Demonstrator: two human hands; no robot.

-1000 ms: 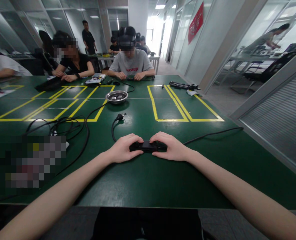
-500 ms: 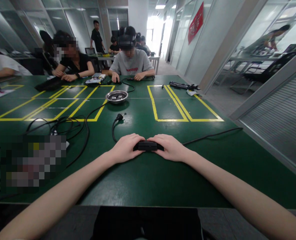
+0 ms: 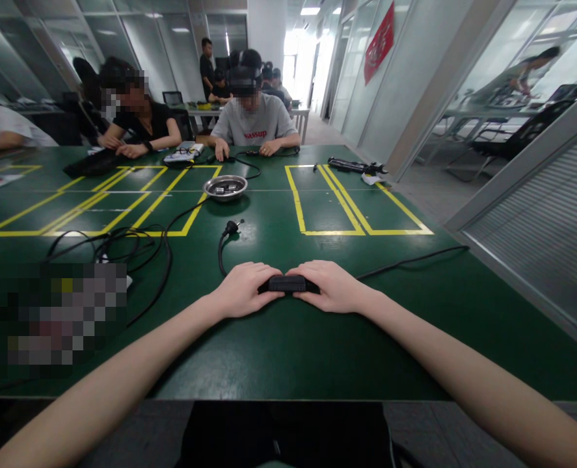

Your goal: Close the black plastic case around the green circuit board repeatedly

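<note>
Between my two hands is a black power adapter (image 3: pixel 287 284), a small block held just above or on the green table (image 3: pixel 278 364); I cannot tell whether it touches. My left hand (image 3: pixel 247 289) is closed round its left end, and my right hand (image 3: pixel 328 286) grips the right end. The fingertips hide both ends. A black cord runs from behind my left hand up to a plug (image 3: pixel 231 227) lying on the table. Another thin black cable (image 3: pixel 410 262) leads away from my right hand toward the right table edge.
A steel bowl (image 3: pixel 225 188) with small metal parts stands ahead. Coiled black cables (image 3: pixel 136 250) lie at the left beside a blurred-out item (image 3: pixel 68 312). A folded black tripod-like object (image 3: pixel 351 166) rests far right. Yellow tape (image 3: pixel 334 233) marks the table. Co-workers (image 3: pixel 254 120) sit opposite.
The adapter seems slightly turned, so a ridged face now shows. My hands keep their hold. The view has shifted slightly, and a standing person in the background has moved right.
</note>
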